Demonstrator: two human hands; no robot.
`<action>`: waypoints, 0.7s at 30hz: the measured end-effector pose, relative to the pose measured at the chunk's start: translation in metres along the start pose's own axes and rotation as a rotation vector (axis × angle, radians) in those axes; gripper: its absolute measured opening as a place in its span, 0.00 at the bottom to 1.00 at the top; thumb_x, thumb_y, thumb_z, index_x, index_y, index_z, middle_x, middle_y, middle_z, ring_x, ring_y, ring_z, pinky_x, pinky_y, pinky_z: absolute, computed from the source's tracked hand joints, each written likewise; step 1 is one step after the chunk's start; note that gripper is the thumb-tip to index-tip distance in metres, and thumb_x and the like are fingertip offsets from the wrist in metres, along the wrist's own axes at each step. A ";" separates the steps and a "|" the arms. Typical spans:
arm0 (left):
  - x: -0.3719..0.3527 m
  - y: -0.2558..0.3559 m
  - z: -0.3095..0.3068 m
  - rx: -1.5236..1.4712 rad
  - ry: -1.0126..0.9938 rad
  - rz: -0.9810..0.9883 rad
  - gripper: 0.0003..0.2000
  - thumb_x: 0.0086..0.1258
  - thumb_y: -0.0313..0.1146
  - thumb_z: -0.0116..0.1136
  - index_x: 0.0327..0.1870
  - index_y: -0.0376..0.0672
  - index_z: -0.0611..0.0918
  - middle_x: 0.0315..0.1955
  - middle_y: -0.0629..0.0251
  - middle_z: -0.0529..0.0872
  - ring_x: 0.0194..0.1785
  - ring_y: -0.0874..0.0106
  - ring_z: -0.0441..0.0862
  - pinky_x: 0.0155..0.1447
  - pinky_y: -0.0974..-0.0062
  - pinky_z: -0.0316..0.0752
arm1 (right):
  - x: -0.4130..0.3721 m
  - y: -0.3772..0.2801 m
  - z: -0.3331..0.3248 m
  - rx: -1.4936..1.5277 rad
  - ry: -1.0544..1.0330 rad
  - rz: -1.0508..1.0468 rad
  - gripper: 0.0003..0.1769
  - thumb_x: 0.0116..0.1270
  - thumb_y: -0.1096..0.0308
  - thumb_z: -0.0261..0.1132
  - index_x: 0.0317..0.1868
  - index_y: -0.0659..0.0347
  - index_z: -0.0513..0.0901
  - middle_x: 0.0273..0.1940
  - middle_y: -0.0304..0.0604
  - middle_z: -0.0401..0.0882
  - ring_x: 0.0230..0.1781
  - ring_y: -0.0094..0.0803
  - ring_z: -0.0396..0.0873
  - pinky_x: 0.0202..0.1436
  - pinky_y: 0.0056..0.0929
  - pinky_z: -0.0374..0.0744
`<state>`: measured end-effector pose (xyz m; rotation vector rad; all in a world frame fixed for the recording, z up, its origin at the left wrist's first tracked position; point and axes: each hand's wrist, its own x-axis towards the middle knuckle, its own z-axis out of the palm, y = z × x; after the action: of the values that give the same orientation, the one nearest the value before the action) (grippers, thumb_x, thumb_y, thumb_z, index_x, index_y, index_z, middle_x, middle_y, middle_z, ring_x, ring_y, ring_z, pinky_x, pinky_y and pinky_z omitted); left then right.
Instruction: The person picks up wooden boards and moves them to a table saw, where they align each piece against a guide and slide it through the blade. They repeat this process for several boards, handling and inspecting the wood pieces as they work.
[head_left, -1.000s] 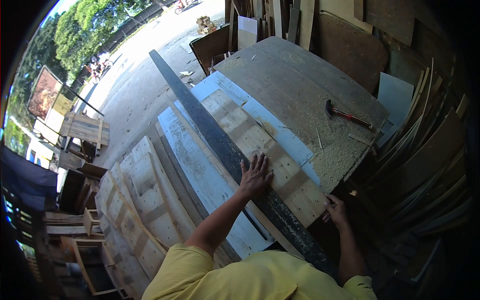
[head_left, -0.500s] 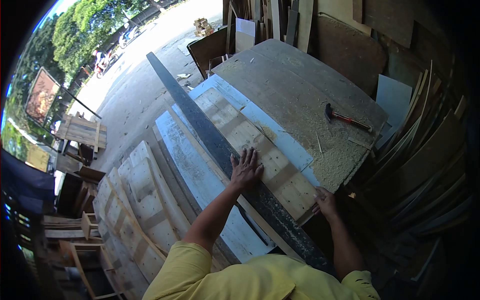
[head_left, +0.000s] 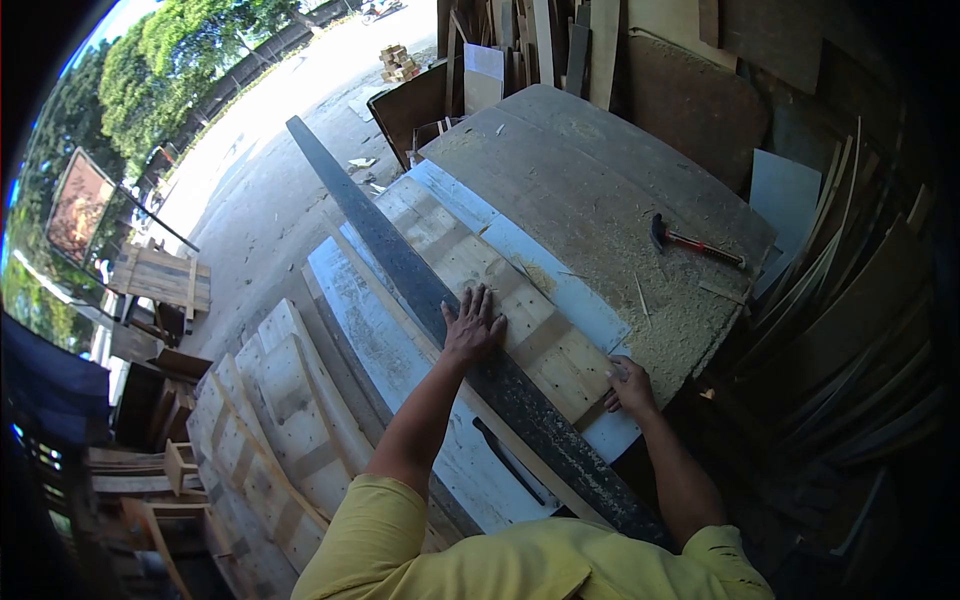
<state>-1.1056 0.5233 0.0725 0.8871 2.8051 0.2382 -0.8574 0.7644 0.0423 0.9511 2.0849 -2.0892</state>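
A long dark plank [head_left: 400, 262] runs diagonally over the work surface. Beside it, on its right, lies a pale wooden panel [head_left: 480, 262] with darker bands and small dark marks. My left hand [head_left: 474, 325] rests flat with fingers spread, across the dark plank and the edge of the panel. At the panel's near right corner, my right hand [head_left: 628, 388] has its fingers curled against the end of the wood. Beneath both pieces shows a light blue sheet [head_left: 350, 290].
A hammer [head_left: 697, 244] lies on the brown tabletop [head_left: 590, 185] among sawdust. More pale panels [head_left: 290, 400] are stacked at left. Boards [head_left: 860, 300] lean along the right side. A small wood pile [head_left: 398, 63] stands on the ground outside.
The pale panel has shifted away from me along the dark plank, my right hand moving with it. My left hand sits slightly further left. More blue sheet shows at the panel's near end.
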 end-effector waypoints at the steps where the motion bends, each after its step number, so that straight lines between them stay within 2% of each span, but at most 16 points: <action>1: 0.003 -0.003 -0.001 0.006 0.000 -0.010 0.38 0.74 0.60 0.35 0.78 0.44 0.53 0.79 0.63 0.46 0.82 0.61 0.37 0.75 0.36 0.26 | 0.004 -0.003 0.004 0.002 0.000 -0.004 0.21 0.72 0.70 0.59 0.64 0.61 0.72 0.23 0.47 0.80 0.14 0.31 0.80 0.14 0.28 0.79; 10: 0.030 -0.017 -0.014 0.019 -0.020 -0.122 0.37 0.74 0.61 0.34 0.78 0.46 0.53 0.79 0.64 0.45 0.81 0.61 0.37 0.75 0.35 0.27 | 0.030 -0.012 0.034 -0.064 0.085 -0.052 0.23 0.72 0.69 0.60 0.64 0.62 0.66 0.27 0.50 0.82 0.16 0.32 0.82 0.15 0.30 0.80; 12: 0.028 -0.017 -0.010 0.029 -0.023 -0.138 0.37 0.74 0.61 0.34 0.78 0.46 0.54 0.79 0.65 0.45 0.81 0.61 0.37 0.75 0.35 0.27 | 0.020 0.005 0.042 0.181 0.147 -0.105 0.23 0.72 0.68 0.60 0.63 0.63 0.67 0.31 0.50 0.82 0.18 0.32 0.82 0.16 0.31 0.81; 13: 0.030 -0.016 -0.010 0.033 -0.015 -0.146 0.37 0.74 0.61 0.34 0.78 0.46 0.54 0.79 0.65 0.45 0.81 0.62 0.37 0.75 0.35 0.27 | 0.009 0.004 0.046 0.186 0.139 -0.107 0.23 0.72 0.68 0.60 0.63 0.63 0.67 0.31 0.50 0.82 0.18 0.32 0.82 0.16 0.31 0.81; 16: 0.033 -0.016 -0.007 0.022 -0.010 -0.162 0.36 0.74 0.60 0.33 0.78 0.47 0.54 0.79 0.66 0.46 0.82 0.63 0.38 0.75 0.35 0.26 | -0.028 0.002 0.057 0.224 0.147 0.005 0.22 0.72 0.66 0.60 0.61 0.68 0.69 0.34 0.49 0.80 0.20 0.28 0.79 0.20 0.27 0.79; 18: 0.033 -0.016 -0.005 0.035 0.005 -0.164 0.36 0.74 0.60 0.33 0.78 0.47 0.54 0.79 0.67 0.46 0.81 0.63 0.38 0.75 0.35 0.26 | -0.036 0.004 0.066 0.070 0.020 -0.051 0.22 0.70 0.66 0.62 0.57 0.74 0.71 0.35 0.46 0.78 0.24 0.26 0.76 0.28 0.25 0.77; 19: 0.032 -0.017 -0.005 0.049 0.022 -0.160 0.36 0.75 0.60 0.33 0.78 0.47 0.54 0.79 0.67 0.46 0.81 0.63 0.38 0.75 0.35 0.26 | -0.033 0.012 0.068 0.070 0.019 -0.045 0.22 0.70 0.66 0.62 0.57 0.74 0.71 0.35 0.46 0.78 0.24 0.26 0.76 0.28 0.25 0.77; 21: 0.033 -0.019 -0.005 0.039 0.016 -0.153 0.36 0.75 0.59 0.33 0.77 0.46 0.54 0.79 0.66 0.46 0.81 0.62 0.38 0.75 0.35 0.27 | -0.020 0.022 0.072 -0.087 -0.017 -0.133 0.20 0.67 0.66 0.65 0.51 0.75 0.74 0.36 0.45 0.76 0.31 0.27 0.75 0.35 0.26 0.75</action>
<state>-1.1437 0.5266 0.0695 0.6770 2.8836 0.1691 -0.8589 0.6887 0.0254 0.8025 2.2684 -2.0367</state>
